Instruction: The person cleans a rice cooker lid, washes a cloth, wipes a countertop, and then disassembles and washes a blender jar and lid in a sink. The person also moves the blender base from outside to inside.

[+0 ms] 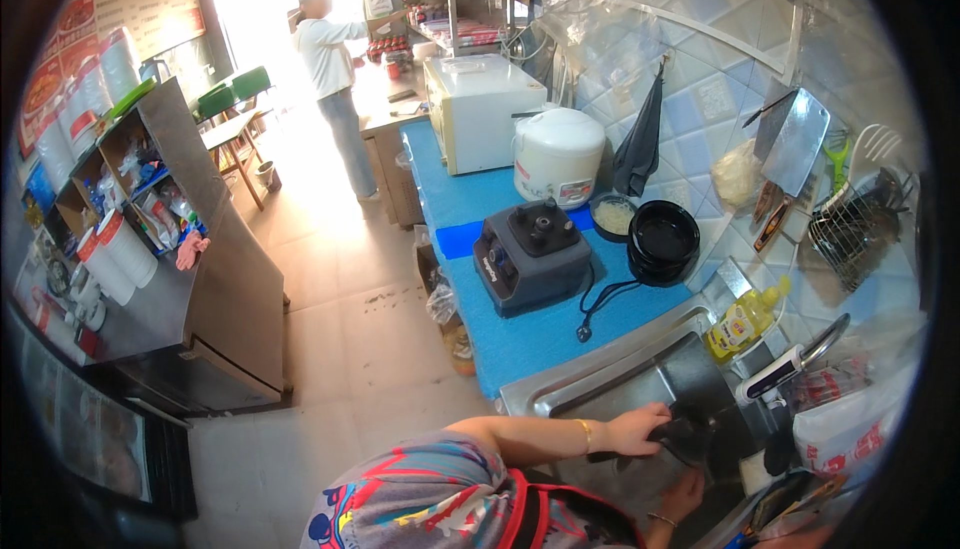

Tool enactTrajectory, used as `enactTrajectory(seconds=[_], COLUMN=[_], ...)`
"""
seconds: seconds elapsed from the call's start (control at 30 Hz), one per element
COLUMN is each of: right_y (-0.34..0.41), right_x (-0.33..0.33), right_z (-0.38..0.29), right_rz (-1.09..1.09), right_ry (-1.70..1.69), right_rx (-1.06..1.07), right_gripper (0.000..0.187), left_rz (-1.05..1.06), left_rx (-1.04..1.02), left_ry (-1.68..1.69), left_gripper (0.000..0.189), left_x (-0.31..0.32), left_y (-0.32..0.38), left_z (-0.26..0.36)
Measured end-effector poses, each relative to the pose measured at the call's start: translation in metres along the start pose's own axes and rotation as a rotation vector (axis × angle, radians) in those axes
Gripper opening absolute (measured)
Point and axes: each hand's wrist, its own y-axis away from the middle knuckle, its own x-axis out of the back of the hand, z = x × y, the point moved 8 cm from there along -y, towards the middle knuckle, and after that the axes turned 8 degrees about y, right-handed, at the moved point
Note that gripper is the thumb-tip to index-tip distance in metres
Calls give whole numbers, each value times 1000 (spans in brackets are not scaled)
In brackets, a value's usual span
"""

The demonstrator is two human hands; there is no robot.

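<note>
Over the stainless-steel sink (555, 393), my left hand (643, 429), with a gold bracelet at the wrist, grips the edge of a black object (686, 429), perhaps a bowl or pot. Lower in the basin, my right hand (684, 490) is close to the same object; its fingers are partly hidden and blurred. Right of the hands are a faucet (776, 375) and a whitish sponge or block (757, 472). A yellow dish soap bottle (739, 326) stands on the sink's back ledge.
The blue counter (480, 346) holds a blender base (532, 253), a rice cooker (559, 155), stacked black bowls (664, 238) and a white appliance (487, 110). A cleaver (799, 140) hangs on the tiled wall. Across the aisle is a brown cabinet (232, 316). Another person (326, 61) stands by the far counter.
</note>
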Motion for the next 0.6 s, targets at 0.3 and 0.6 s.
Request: enactTrajectory(seconds=[0.3,0.6], right_y=[-15,4], right_x=[26,45], right_z=[-10,-7], right_rz=[86,108], right_ry=[-17,-64], right_rx=[58,-41], right_gripper=[34,32], left_rz=[185,384], left_rx=[-112,-488], left_ry=[-188,27], left_gripper=[32,24], left_x=[34,78], left_y=[15,40], left_z=[44,132])
